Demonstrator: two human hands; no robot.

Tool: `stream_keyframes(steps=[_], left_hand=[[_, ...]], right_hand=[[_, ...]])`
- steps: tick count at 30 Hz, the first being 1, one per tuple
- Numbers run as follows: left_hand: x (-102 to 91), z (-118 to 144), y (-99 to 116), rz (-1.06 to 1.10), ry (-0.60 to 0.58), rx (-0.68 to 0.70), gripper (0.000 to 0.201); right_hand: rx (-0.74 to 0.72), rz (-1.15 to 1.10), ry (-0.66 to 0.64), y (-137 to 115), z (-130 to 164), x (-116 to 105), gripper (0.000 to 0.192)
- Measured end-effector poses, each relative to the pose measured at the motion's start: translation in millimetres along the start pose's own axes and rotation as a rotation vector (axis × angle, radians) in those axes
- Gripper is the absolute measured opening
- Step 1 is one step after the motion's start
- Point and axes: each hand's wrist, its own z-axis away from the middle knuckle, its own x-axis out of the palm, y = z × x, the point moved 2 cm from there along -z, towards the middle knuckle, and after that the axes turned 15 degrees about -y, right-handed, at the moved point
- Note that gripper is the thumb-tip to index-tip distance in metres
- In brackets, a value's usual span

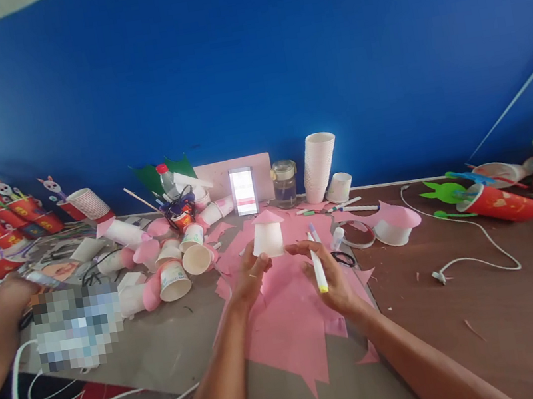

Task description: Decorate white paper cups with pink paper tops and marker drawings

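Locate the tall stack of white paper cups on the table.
In the head view, the stack of white paper cups stands right of centre against the blue wall, between a glass jar and a single upturned cup.

Both your forearms reach forward, bare, converging slightly. Your left hand (249, 275) is raised, fingers curled with thumb and fingertips pinched in a grip. Your right hand (326, 275) sits opposite, palm turned inward, fingers closed in a loose grip.
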Motion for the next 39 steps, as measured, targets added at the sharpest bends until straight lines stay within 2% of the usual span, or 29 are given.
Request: stream_keyframes(steps=[7,12,19,23,27,32,39], left_hand=[[5.9,-5,-5,0.166,-0.114,0.053,0.042],[10.9,-4,-6,0.207,-0.180,0.049,0.042],[19.0,-4,-1,0.368,-0.231,0.078,0.043],[11.6,-3,3,0.485,-0.174,0.060,0.052],[6.3,-2,11,0.385,-0.134,0.115,0.052],[11.3,0,13,0.219,-0.127,0.119,0.049],[23.7,-2,6,0.342,-0.247,0.098,0.041]], right_hand=[[-0.080,0.103,0.161,-26,5,-10,0.043],[-0.135,0.051,0.136,-38,3,-12,0.032],[-0.051,0.019,0.188,-36,3,-13,0.020],[-0.064,0.028,0.198,-35,5,-13,0.017],[-0.056,0.047,0.216,-34,6,-12,0.020],[-0.071,0.064,0.220,-33,6,-11,0.020],[-0.156,0.046,0.156,-37,6,-10,0.019]])
